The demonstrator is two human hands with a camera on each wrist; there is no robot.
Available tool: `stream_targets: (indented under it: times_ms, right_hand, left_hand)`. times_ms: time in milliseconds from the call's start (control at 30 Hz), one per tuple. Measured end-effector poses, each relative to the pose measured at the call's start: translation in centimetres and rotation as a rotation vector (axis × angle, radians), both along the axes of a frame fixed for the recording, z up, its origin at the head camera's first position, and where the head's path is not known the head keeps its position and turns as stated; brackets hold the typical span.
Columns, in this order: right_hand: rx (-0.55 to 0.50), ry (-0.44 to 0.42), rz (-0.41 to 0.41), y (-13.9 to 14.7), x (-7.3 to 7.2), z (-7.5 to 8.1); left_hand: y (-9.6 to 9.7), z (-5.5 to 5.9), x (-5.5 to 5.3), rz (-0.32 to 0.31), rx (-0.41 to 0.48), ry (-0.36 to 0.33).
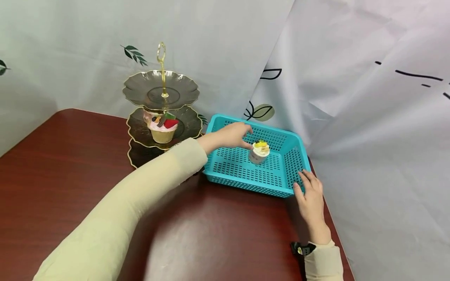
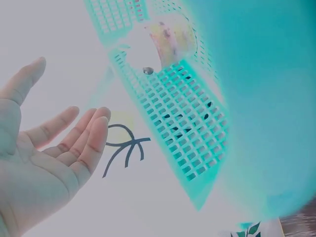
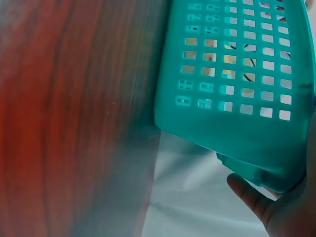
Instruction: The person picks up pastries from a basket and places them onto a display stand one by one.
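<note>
A turquoise plastic basket (image 1: 232,180) with slotted walls sits at the table's right side. Inside it stands a small paper cup (image 1: 258,157) of imitation dessert with a cream-coloured top and yellow pieces. Reaching over the basket's left side, my left hand (image 1: 232,135) is beside the cup, thumb and fingers spread; the left wrist view shows the palm (image 2: 44,173) with nothing in it and a gap to the cup (image 2: 165,42). At the basket's front right corner my right hand (image 1: 310,199) has its fingers extended by the rim; whether they press it, I cannot tell.
A tiered stand (image 1: 161,90) of dark, gold-edged scalloped plates rises left of the basket. Its middle tier holds a cupcake (image 1: 163,134) with pink cream and red fruit, another partly hidden behind. The dark red wooden table (image 1: 218,234) meets a pale patterned curtain (image 1: 225,50).
</note>
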State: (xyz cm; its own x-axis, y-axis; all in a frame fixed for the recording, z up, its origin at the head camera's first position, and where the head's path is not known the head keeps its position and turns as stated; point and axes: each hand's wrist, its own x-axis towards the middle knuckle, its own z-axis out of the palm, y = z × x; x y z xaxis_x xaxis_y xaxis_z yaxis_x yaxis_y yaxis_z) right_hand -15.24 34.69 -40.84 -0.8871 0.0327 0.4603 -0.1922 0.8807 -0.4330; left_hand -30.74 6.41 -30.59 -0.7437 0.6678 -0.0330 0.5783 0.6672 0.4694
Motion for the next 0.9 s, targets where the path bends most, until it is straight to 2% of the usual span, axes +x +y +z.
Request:
stream_targets:
  times_ms: [200,500,767,900]
  right_hand:
    - [0.002,-0.024,-0.008,0.2,0.4,0.0]
    - [0.009,-0.020,-0.016,0.7,0.4,0.2]
    - [0.008,-0.021,-0.003,0.4,0.2,0.0]
    - [0.009,-0.026,-0.001,0.2,0.0,0.0]
  left_hand:
    - [0.5,0.2,-0.5,-0.015,0.001,-0.016]
    - [1.5,1.4,-0.7,-0.016,0.044,-0.011]
    - [2.0,0.5,-1.8,0.008,0.121,-0.062]
    - [2.1,0.4,-2.4,0.029,0.146,-0.076]
